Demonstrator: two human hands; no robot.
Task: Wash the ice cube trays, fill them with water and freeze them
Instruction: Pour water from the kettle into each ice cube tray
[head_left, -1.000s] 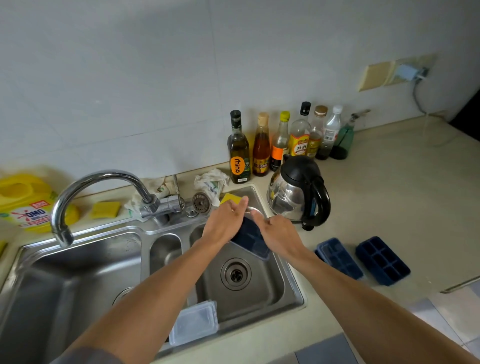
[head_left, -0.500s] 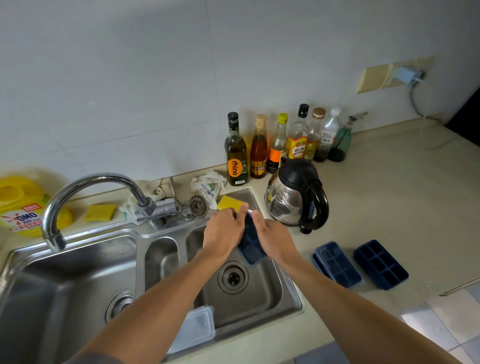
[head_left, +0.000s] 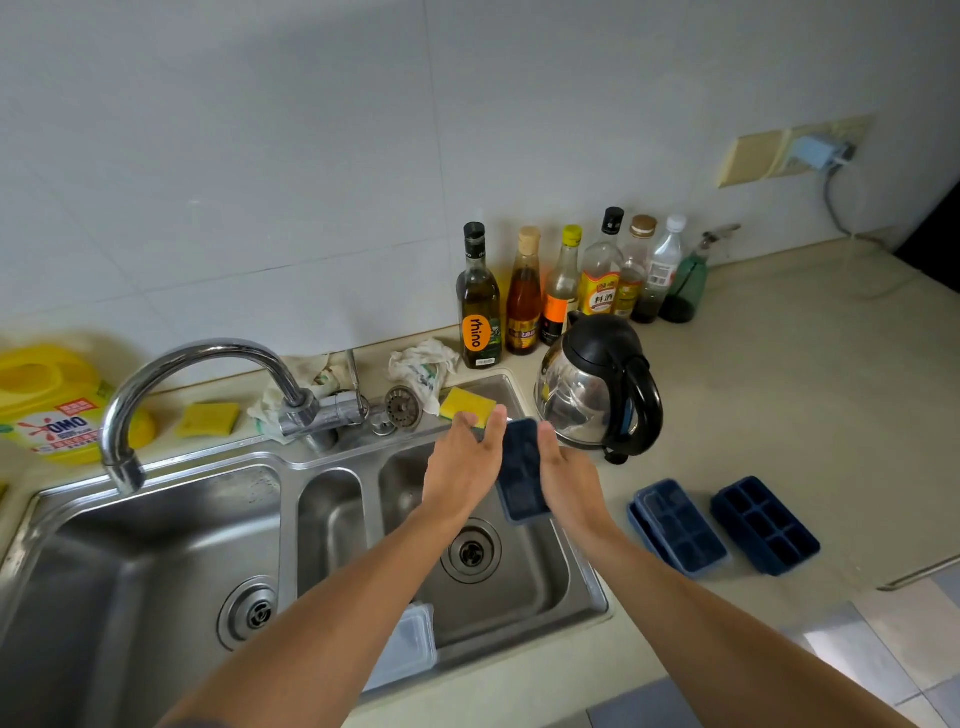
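While left hand (head_left: 464, 470) and right hand (head_left: 570, 480) clamp its edges, tray (head_left: 522, 475) hovers over sink (head_left: 543, 584).

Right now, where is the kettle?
In the head view, the kettle stands on the counter right of the sink, in front of the bottles, beside the right hand.

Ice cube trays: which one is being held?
The ice cube tray between left hand and right hand, over the sink; the others lie on the counter.
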